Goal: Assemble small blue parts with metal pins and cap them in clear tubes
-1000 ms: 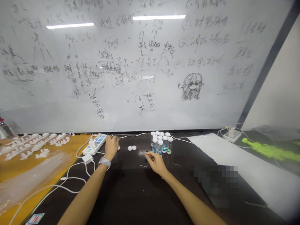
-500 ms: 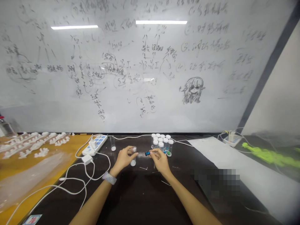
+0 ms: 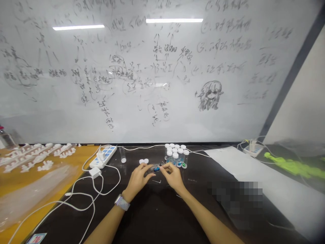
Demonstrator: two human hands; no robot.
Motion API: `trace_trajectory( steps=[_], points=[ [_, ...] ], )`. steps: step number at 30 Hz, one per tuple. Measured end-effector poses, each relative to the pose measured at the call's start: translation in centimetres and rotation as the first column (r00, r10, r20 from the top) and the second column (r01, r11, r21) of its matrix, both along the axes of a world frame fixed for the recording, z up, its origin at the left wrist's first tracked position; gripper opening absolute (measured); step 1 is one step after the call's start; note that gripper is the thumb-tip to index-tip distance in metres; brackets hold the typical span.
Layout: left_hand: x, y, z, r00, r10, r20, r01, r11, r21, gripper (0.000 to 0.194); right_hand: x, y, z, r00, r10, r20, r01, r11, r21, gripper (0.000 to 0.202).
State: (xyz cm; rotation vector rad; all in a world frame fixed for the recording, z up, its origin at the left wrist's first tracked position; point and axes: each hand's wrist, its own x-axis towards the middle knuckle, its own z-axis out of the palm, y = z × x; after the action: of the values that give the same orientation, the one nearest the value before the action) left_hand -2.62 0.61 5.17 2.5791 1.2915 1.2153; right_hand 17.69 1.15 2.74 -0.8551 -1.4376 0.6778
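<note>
Head view: your left hand (image 3: pixel 138 179) and right hand (image 3: pixel 172 175) meet over the dark tabletop (image 3: pixel 157 217), fingertips drawn together around a small clear plastic vial (image 3: pixel 150 169) lying on its side between them. Your left fingers curl closed about the vial's body, and a silver wristwatch (image 3: pixel 122 202) sits on that wrist. Your right hand pinches a small blue component (image 3: pixel 157 168) at the vial's mouth; whether the component is already inside the vial cannot be told at this size. Just behind your right hand stands a cluster of white-capped clear vials (image 3: pixel 176 154) with blue and green contents, upright and touching one another. Two loose white round caps (image 3: pixel 143 161) lie just behind your left fingers, and a single uncapped clear vial (image 3: pixel 122 154) stands upright farther left, beside a white power strip (image 3: pixel 103 156) whose white cable (image 3: pixel 83 195) loops across the table. A thin metal pin (image 3: pixel 156 181) lies on the tabletop between your hands. A white paper sheet (image 3: pixel 256 176) lies to the right, well apart, and a written-on whiteboard (image 3: pixel 152 67) fills the background.
</note>
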Motion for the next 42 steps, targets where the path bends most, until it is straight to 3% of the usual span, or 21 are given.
trace_trajectory(
  steps=[7,14,21,30,35,42],
  points=[
    [-0.1,0.0,-0.7,1.0,-0.006,0.017,0.006,1.0,-0.001,0.039,0.3,-0.1,0.3,0.998,0.028,-0.062,-0.03,0.999,-0.041,0.035],
    [0.0,-0.3,-0.8,1.0,-0.008,0.013,0.008,1.0,-0.021,0.04,0.7,-0.3,0.3,0.983,0.023,0.184,-0.042,0.995,0.096,0.03],
    [-0.1,0.2,-1.2,0.998,-0.037,0.051,0.037,0.999,0.013,0.036,1.0,-0.4,0.5,0.974,0.037,0.224,-0.053,0.996,0.067,0.025],
    [-0.1,0.3,-1.4,0.998,-0.043,0.054,0.041,0.999,0.026,0.036,1.6,-0.6,1.1,0.896,0.036,0.443,-0.102,0.987,0.126,0.026],
    [0.0,-0.1,-1.0,0.999,-0.044,0.023,0.044,0.999,0.008,0.037,1.4,-1.2,1.6,0.827,0.056,0.559,-0.188,0.965,0.182,0.029],
    [0.1,-0.2,-0.8,0.999,-0.022,0.046,0.023,1.0,-0.007,0.037,1.4,-1.6,1.9,0.858,0.084,0.507,-0.15,0.984,0.091,0.026]
  ],
)
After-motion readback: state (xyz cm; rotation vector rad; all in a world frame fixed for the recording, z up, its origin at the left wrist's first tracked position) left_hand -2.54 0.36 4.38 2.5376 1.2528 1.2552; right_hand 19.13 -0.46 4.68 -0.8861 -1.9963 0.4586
